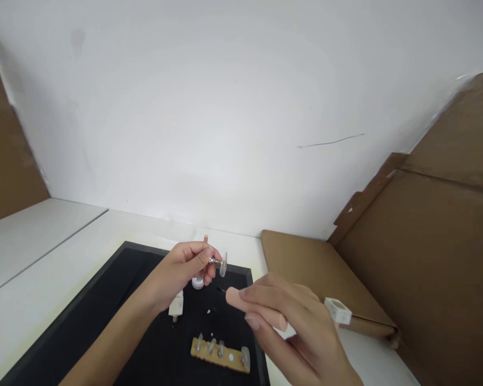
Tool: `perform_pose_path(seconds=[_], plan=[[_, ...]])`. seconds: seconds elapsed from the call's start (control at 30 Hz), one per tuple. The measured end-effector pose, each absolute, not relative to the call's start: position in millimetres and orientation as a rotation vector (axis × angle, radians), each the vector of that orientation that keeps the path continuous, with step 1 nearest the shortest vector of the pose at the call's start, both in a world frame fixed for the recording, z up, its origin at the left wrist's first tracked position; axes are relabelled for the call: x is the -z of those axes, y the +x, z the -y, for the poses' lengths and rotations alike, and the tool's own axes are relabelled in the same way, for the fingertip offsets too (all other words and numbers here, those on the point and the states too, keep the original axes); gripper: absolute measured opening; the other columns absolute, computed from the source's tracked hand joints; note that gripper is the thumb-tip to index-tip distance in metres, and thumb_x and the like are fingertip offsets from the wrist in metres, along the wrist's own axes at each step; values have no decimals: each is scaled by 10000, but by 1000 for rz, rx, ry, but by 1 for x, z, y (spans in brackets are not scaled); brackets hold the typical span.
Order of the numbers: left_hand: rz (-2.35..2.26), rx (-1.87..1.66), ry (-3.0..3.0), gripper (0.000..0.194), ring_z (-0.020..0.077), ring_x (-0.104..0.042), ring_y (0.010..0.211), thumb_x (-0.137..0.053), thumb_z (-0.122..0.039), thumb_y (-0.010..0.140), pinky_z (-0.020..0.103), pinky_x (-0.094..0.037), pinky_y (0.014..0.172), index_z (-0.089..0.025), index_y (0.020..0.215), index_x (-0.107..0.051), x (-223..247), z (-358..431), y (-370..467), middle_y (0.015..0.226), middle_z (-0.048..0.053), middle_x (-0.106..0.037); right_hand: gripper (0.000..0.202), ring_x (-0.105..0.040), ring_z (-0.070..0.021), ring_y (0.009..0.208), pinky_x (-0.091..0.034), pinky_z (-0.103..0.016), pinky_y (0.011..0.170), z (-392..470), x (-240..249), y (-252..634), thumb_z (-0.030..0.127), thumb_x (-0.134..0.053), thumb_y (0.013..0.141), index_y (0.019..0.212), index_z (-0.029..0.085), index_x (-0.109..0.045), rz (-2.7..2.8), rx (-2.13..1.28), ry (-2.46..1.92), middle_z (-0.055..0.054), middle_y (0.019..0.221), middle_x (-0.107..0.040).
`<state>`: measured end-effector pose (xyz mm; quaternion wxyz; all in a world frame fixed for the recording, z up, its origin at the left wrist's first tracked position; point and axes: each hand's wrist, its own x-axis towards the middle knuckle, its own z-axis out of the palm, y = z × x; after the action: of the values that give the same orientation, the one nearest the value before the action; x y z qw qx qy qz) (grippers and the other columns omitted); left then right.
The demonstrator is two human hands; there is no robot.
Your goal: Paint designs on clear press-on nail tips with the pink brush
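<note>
My left hand [193,262] is closed around a small metal-tipped holder, with a clear disc-like piece [224,265] standing at its end. A pinkish stick end pokes up behind the fingers. To the right and nearer, my right hand [293,327] grips a pink-handled tool [255,308], whose thin dark tip points left, below the clear piece and apart from it. A wooden strip [221,356] bearing several clear pieces lies on the black mat [153,332] below the hands. Beside my left hand sits a small round white container [197,283], partly hidden.
A white block-like bottle [176,304] lies by my left wrist. Cardboard panels [434,246] rise at the right, with a flat cardboard piece [306,262] before them. On its near edge sits a small white box [338,311]. A white wall stands behind.
</note>
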<state>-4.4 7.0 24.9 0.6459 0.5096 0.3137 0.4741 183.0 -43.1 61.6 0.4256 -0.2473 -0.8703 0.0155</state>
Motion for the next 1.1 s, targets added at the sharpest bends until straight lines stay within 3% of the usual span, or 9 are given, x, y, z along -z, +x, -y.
perform_pose_path(seconds=[0.33,0.77,0.97,1.1], plan=[[-707,-1067,1167,429,99,-469,505,-732,-556,692,237,-327,540,-132,714,-674,-21,-6,-7,541,-18,-559,265,-631,-154,670,-489,-254,542,44,-56,184,95,-503,891,1119,209,-578,2103,128,-703,-56,833,-667],[-722,-1065,1179,410,90,-481,511,-717,-544,721,227,-329,540,-135,728,-681,-21,-9,-4,547,-23,-573,154,-578,-130,561,-433,-244,500,47,-62,186,113,-507,890,997,183,-592,2264,-40,-626,-1,669,-635],[-716,-1045,1187,424,84,-484,508,-720,-555,711,222,-337,545,-133,723,-677,-16,-10,-9,543,-27,-581,261,-634,-147,733,-494,-245,594,44,-55,189,112,-509,894,1134,177,-590,2142,19,-659,-49,844,-668],[-719,-1050,1190,406,81,-490,512,-717,-541,723,216,-339,544,-137,728,-681,-16,-9,-8,546,-28,-588,294,-622,-148,715,-493,-251,584,43,-55,189,95,-501,888,1157,184,-582,2147,15,-670,-50,850,-659]])
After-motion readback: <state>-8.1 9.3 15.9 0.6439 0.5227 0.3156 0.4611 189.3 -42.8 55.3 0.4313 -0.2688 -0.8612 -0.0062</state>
